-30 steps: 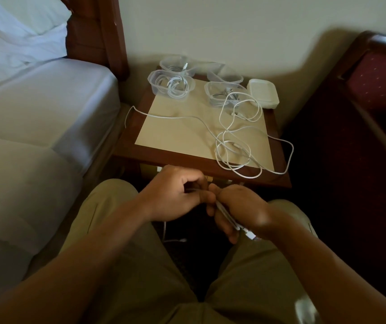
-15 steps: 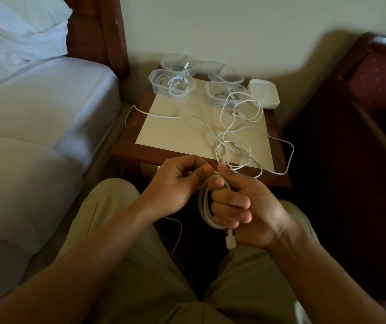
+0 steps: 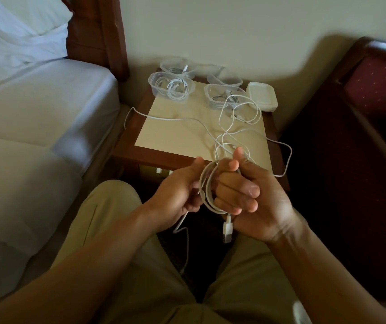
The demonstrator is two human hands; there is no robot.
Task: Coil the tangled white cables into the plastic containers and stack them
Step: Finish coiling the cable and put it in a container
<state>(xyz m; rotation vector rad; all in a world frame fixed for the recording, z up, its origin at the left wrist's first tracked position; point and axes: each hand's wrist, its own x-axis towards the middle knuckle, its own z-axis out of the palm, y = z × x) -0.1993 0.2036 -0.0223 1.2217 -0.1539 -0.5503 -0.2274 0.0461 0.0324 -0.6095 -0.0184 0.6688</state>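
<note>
Currently thin white cable coil [image 3: 207, 190] looped round curled fingers of right hand [image 3: 245, 195], USB plug dangling below; left hand [image 3: 178, 190] pinches loose strand beside coil; more tangled white cables [image 3: 231, 134] on small wooden bedside table [image 3: 175, 134]; clear plastic containers [image 3: 172, 86] with coiled cables at table's far edge.

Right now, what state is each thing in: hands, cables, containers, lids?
Right hand: wrapped in a partly wound cable coil, plug hanging below.
Left hand: holds the coil's loose tail.
Loose cables: still tangled on the table.
Front left container: open, coiled cable inside.
Front right container: open, cable spilling out.
Lids: stacked, unused.
</note>
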